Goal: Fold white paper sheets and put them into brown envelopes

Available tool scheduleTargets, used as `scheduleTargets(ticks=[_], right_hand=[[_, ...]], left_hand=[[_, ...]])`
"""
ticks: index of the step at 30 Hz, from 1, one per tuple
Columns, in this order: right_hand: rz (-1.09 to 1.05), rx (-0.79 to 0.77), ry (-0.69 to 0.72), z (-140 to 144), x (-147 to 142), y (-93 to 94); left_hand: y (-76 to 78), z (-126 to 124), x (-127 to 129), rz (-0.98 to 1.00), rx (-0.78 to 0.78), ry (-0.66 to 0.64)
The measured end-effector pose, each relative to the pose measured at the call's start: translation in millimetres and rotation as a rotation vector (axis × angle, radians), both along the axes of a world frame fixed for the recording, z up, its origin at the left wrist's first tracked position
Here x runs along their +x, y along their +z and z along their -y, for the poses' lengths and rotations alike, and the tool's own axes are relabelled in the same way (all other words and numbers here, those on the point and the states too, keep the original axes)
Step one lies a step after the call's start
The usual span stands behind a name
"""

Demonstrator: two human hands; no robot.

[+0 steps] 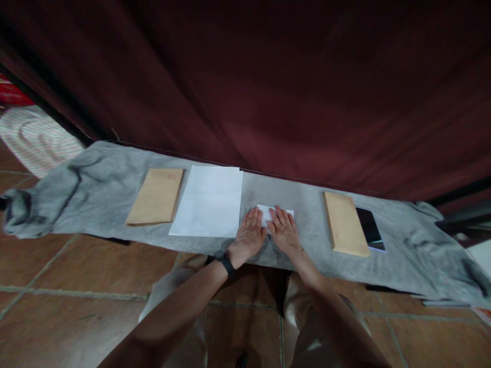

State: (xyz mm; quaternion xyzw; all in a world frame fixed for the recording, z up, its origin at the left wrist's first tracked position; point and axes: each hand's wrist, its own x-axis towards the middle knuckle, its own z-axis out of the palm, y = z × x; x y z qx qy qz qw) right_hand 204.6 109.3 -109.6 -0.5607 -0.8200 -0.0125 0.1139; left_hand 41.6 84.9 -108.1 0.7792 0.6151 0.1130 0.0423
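The small folded piece of white paper (274, 213) lies flat on the grey felt-like cloth (307, 214) that covers the low bench, right in front of the person and mostly hidden under both hands. The left hand (251, 232), with a black watch (224, 261) on its wrist, rests palm down with fingers straight, pressing the paper's left part. The right hand (284, 230) lies just beside it, also flat and open, fingers spread over the right part; neither hand grips anything.

The paper looks thin, light and limp, likely to slide on the cloth and crease easily, so it would be best taken by a free edge or corner, such as the strip showing beyond the fingertips.

Just to the left lies a larger white sheet of paper (210, 200), then a brown paper envelope stack (156, 197). To the right, apart from the hands, lies another brown envelope stack (345, 222), with a dark phone-like slab (370, 228) touching its far side. A dark red curtain (268, 76) hangs behind.
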Motion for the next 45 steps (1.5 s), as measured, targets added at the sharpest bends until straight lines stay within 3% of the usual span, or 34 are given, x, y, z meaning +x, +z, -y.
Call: scheduleTargets(ticks=[7, 14, 20, 23, 26, 30, 45], right_hand=[[-0.058, 0.004, -0.026, -2, 15, -4.6], [-0.055, -0.093, -0.097, -5, 24, -1.0], [-0.075, -0.157, -0.151, -9, 25, 11.0], [-0.186, -0.116, -0.097, -11, 19, 15.7], [-0.282, -0.141, 0.077, -10, 7, 16.9], [-0.24, -0.206, 0.225, -6, -6, 15.6], [-0.056, -0.176, 0.092, -2, 0, 14.9]], left_hand=[[8.2, 9, 2, -0.01, -0.026, 0.051], [20.1, 18, -2, -0.022, 0.032, 0.041], [21.4, 41, 5, -0.014, 0.078, -0.232], [19.4, 51, 11, -0.024, 0.07, -0.256], [21.5, 55, 13, -0.05, 0.057, -0.266], [26.3, 55, 13, -0.074, 0.036, -0.251], [31.7, 56, 10, -0.076, -0.06, -0.222]])
